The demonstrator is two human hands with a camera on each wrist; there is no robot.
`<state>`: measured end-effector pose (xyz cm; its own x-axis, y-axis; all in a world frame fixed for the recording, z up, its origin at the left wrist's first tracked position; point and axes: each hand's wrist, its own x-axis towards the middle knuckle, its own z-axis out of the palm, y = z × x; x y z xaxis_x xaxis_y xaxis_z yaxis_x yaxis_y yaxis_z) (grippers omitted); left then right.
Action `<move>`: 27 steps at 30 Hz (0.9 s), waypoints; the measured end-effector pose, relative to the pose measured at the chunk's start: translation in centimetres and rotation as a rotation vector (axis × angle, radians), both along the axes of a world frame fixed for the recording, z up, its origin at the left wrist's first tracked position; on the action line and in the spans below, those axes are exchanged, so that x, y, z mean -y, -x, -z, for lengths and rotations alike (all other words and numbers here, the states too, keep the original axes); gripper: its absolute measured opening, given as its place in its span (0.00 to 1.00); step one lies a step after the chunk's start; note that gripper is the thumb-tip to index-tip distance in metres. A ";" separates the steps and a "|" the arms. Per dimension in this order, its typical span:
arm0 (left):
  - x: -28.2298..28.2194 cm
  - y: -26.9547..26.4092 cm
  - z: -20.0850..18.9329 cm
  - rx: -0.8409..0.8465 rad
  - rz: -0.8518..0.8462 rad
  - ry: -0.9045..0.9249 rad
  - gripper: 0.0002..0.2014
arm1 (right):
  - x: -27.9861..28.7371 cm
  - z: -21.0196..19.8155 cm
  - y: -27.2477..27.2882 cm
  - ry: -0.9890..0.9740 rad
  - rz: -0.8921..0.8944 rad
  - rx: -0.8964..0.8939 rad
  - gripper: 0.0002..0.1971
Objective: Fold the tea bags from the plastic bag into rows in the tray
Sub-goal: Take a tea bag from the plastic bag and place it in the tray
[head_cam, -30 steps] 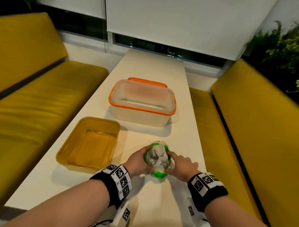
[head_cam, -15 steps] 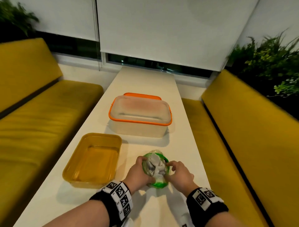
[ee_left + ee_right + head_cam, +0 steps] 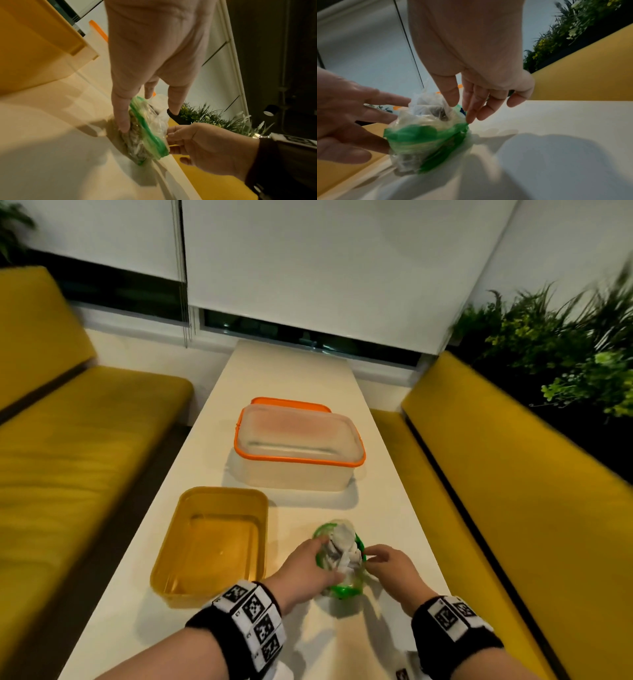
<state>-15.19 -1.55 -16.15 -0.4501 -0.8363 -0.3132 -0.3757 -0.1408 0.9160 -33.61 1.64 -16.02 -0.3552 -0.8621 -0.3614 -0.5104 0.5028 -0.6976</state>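
A clear plastic bag [image 3: 343, 590] with a green zip rim stands on the white table, its mouth facing up. Crumpled white tea bags [image 3: 340, 544] fill it. My left hand [image 3: 322, 559] holds the bag's left side, thumb on one face and fingers on the other, as the left wrist view shows on the bag [image 3: 147, 135]. My right hand [image 3: 371, 558] pinches the green rim on the right, seen close against the bag [image 3: 426, 132] in the right wrist view. The yellow tray [image 3: 171, 549] sits just left of the bag and holds nothing.
A clear container with an orange rim [image 3: 298, 460] stands behind the tray and bag, with an orange lid behind it. The narrow table [image 3: 287, 371] runs between yellow benches [image 3: 68, 446] on both sides. Plants [image 3: 565, 347] stand at the back right.
My head view has tilted up and shows more of the window. Both hands stay on the bag; the right fingers have shifted onto the green rim.
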 end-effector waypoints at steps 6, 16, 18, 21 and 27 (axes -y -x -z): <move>-0.2 -0.7 -0.4 0.079 0.014 0.047 0.34 | 0.9 -1.4 -2.6 0.217 -0.120 -0.313 0.20; -1.3 0.3 -0.9 0.305 -0.072 0.164 0.33 | 2.3 -5.1 0.8 0.455 -0.210 0.377 0.04; -1.7 0.5 -0.7 0.324 -0.116 0.181 0.33 | 2.4 -5.0 1.4 0.280 -0.456 0.337 0.06; -2.2 1.0 -0.8 0.353 -0.172 0.207 0.31 | 2.8 -4.0 0.9 0.136 -0.749 -0.140 0.17; -2.7 1.6 -1.2 0.391 -0.181 0.222 0.30 | 1.9 -2.8 -0.4 0.167 -0.828 -0.471 0.11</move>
<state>-16.81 1.19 -14.91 -0.1754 -0.9560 -0.2353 -0.6853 -0.0530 0.7263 -33.24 -0.30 -13.25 0.3111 -0.9317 -0.1872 -0.9040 -0.2293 -0.3609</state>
